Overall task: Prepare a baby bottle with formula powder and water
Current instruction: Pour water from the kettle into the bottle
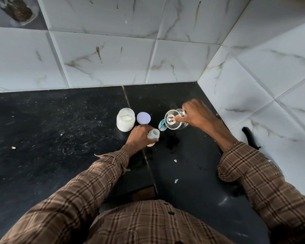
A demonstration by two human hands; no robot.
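A dark stone surface [60,120] runs into a corner of white marbled wall tiles [102,57], and the baby bottle [153,136] stands on it near the middle, upright, its long axis vertical and its open mouth pointing up toward the camera. The left hand [139,138] has its grip wrapped around the bottle's body, steadying it. Being small, clear plastic, the bottle is probably light and easy to tip, so holding it low around the barrel seems wise. Just right of the bottle, the right hand [197,115] has its grip closed on a steel kettle [173,120], one finger pressing the lid knob, spout tilted toward the bottle's mouth; a thin stream seems to run. Behind the bottle to the left stands an open jar of white powder [125,119], its lid [143,118] beside it.
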